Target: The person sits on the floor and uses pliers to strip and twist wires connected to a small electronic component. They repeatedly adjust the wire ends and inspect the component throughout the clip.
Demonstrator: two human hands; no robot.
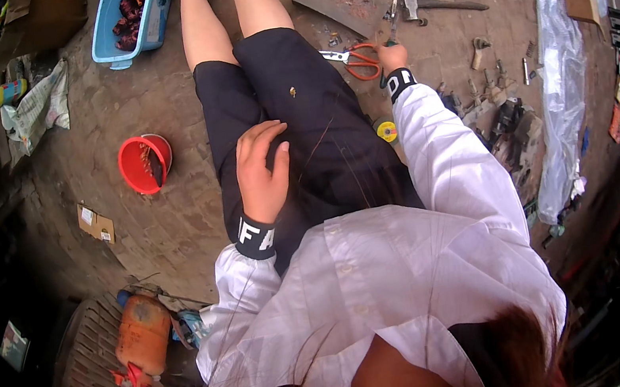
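Observation:
My left hand [262,170] is over my left thigh, palm down, fingers stretched and a little bent, with nothing in it. Out to the right, my right hand [391,59] closes at the handle end of a slim, pointed metal tool [394,3] that looks like long-nose pliers; the fingers hide part of its dark handles. Right beside that hand lie scissors [361,66] with orange-red handles, blades pointing left toward my knee. A hammer [450,3] rests on the ground just beyond. On my dark shorts [318,112] sits a small yellowish scrap [293,92].
Left of my legs stand a blue tub [156,12] of dark red pieces and a red bucket [131,168]. A flat metal plate [333,2] lies ahead. Yellow-centred disc [386,131], metal parts [505,116] and clear plastic sheeting [559,76] lie rightward. An orange cylinder [143,334] is at lower left.

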